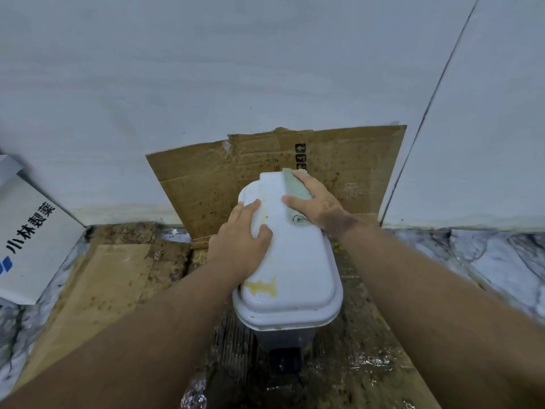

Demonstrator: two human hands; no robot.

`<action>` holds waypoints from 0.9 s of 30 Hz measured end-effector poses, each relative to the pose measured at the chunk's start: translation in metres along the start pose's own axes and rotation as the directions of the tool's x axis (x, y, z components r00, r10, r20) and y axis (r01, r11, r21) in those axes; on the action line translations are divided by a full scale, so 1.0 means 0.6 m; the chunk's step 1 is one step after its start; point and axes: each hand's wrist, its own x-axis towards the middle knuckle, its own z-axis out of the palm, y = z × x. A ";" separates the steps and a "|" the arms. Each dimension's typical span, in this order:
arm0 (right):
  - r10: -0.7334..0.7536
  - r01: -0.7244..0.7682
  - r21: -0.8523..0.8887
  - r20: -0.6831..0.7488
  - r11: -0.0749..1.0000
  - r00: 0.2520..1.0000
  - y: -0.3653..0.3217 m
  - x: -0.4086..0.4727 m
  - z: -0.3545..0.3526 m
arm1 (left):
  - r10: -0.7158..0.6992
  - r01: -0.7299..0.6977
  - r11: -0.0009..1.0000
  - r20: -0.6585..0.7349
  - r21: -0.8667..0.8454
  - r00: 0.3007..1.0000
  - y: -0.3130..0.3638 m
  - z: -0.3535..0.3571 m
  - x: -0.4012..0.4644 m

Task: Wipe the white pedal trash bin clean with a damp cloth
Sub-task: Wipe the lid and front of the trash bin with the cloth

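Note:
The white pedal trash bin [298,261] stands on the floor below me, lid closed, with yellow-brown stains on the lid's left side and near its front edge. Its black pedal [285,360] shows at the bottom front. My left hand [243,237] lies flat on the lid's left edge, fingers spread, holding nothing. My right hand [317,202] presses a pale green cloth [295,188] onto the lid's far right corner.
A stained cardboard sheet [354,169] leans against the white wall behind the bin. More dirty cardboard [112,278] covers the floor at left and under the bin. A white box with blue print [29,231] sits at far left. Marble floor [495,261] shows at right.

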 end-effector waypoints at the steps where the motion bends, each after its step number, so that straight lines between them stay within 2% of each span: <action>1: -0.018 0.017 0.048 0.015 0.999 1.000 0.008 -0.024 0.002 | -0.001 0.001 1.000 0.006 0.002 1.000 0.000 -0.001 0.000; 7: -0.016 0.011 0.208 0.026 0.978 1.000 0.034 -0.191 0.025 | -0.007 0.007 1.000 0.028 0.000 1.000 -0.006 -0.002 0.001; 10: -0.065 0.081 0.126 -0.128 0.989 0.990 0.034 -0.273 0.054 | -0.009 0.009 1.000 0.032 -0.011 0.999 -0.004 -0.004 -0.001; 13: -0.128 0.142 0.020 -0.325 0.990 0.937 0.041 -0.336 0.107 | -0.014 0.015 1.000 0.042 -0.012 0.999 -0.003 -0.005 -0.002; 16: -0.128 0.116 -0.054 -0.404 0.992 0.906 0.050 -0.359 0.147 | -0.017 0.018 1.000 0.051 -0.006 0.999 -0.007 -0.004 -0.001; 19: -0.138 0.137 -0.024 -0.328 0.990 0.934 0.051 -0.352 0.126 | -0.021 0.020 1.000 0.046 0.004 0.999 -0.007 -0.003 0.000; 22: -0.154 0.158 0.015 -0.137 0.987 0.978 0.055 -0.331 0.068 | -0.009 0.009 1.000 0.044 0.006 0.999 -0.006 -0.002 0.001; 25: -0.167 0.167 0.002 0.051 0.986 0.985 0.056 -0.305 0.021 | -0.006 0.005 1.000 0.044 0.006 0.999 -0.008 0.001 0.004; 27: -0.141 0.143 -0.021 0.072 0.989 0.987 0.045 -0.297 0.018 | -0.003 0.002 1.000 0.042 0.006 0.999 -0.010 0.001 0.006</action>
